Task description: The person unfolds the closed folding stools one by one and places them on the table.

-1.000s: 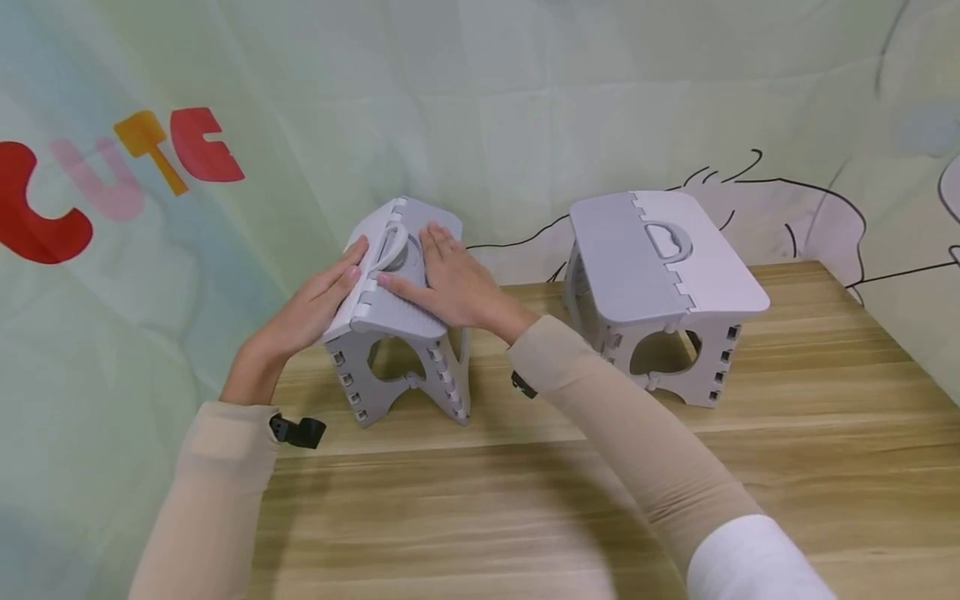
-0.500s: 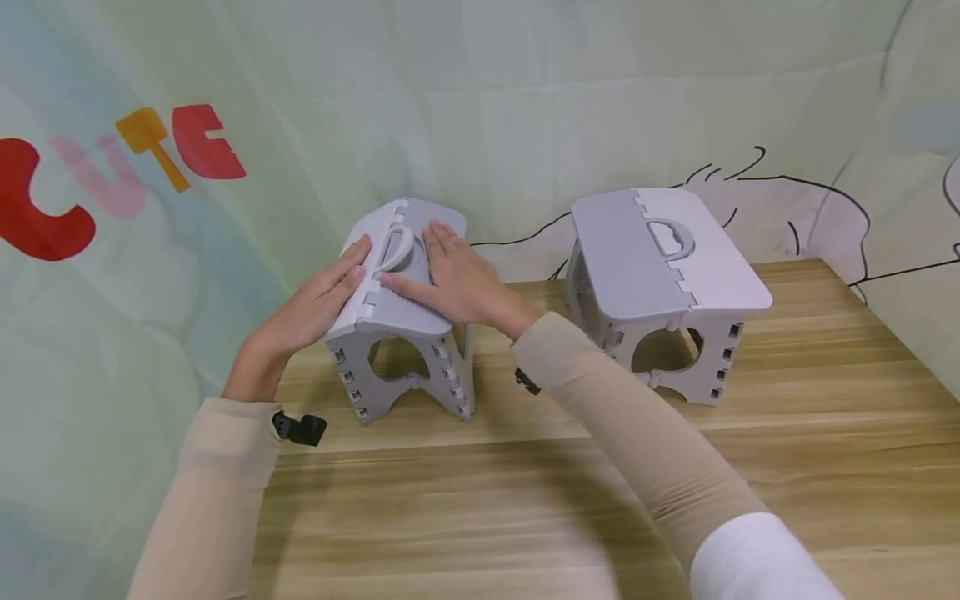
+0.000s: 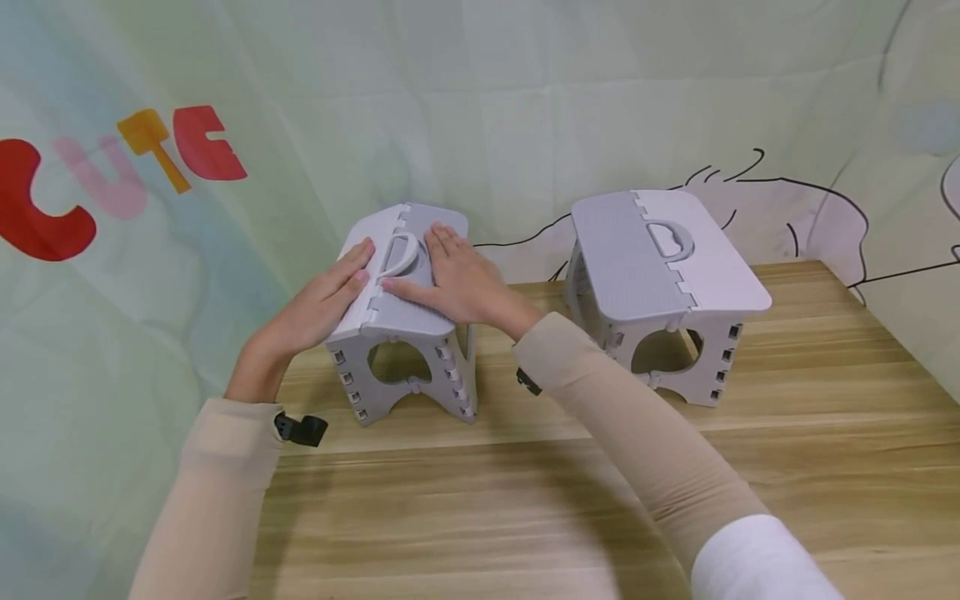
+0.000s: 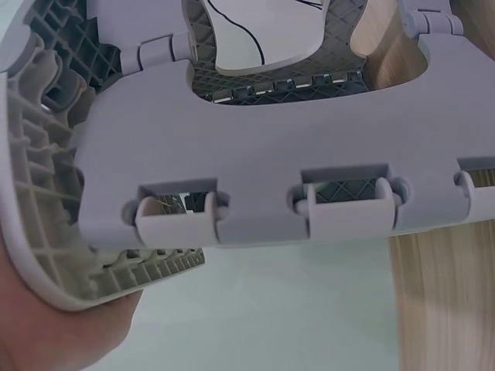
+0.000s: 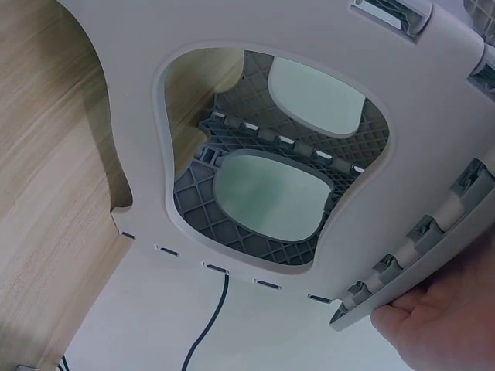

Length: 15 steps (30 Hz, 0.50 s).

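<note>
A folding step stool, half white and half grey on top, stands on the left of the wooden table. Its two top halves still meet in a shallow ridge with a raised carry handle. My left hand lies with fairly straight fingers along the white half. On the grey half my right hand rests palm down, its thumb reaching toward the hinge line. From below, the left wrist view shows the stool's hinged side panel and part of my left hand. In the right wrist view my right hand touches the top's edge.
Another folding stool of the same kind stands to the right, its top flat. A printed cloth hangs close behind and to the left of the table. Bare wood shows in front of both stools.
The left stool's ridge has sunk a little and its top is flatter. Its legs have spread slightly. Both hands stay on the top; the right stool has not moved.
</note>
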Each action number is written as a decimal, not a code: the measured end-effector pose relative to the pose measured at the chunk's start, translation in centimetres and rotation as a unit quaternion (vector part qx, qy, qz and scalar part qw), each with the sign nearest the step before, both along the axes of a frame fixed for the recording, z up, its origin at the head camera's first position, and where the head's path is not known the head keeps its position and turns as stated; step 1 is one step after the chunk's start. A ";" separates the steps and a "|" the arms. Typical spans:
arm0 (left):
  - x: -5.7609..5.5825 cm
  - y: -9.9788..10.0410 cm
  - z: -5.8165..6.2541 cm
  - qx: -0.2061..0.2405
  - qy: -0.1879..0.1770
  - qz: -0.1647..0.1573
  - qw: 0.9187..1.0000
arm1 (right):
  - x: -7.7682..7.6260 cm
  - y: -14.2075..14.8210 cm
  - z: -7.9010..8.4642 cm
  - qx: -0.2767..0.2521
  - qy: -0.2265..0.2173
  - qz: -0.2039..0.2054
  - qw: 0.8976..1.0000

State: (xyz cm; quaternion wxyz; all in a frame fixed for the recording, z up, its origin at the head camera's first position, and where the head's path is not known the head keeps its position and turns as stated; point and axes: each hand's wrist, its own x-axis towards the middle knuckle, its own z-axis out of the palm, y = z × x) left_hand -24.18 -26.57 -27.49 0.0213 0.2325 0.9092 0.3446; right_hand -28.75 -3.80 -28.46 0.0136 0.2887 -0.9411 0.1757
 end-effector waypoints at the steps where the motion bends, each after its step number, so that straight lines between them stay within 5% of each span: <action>1: 0.0 0.0 0.0 -0.004 0.002 0.001 1.000 | 0.0 0.0 0.0 0.002 0.000 0.000 1.000; 15: 0.0 0.4 0.1 -0.054 0.024 0.006 0.998 | 0.0 0.1 0.2 0.029 0.000 -0.002 1.000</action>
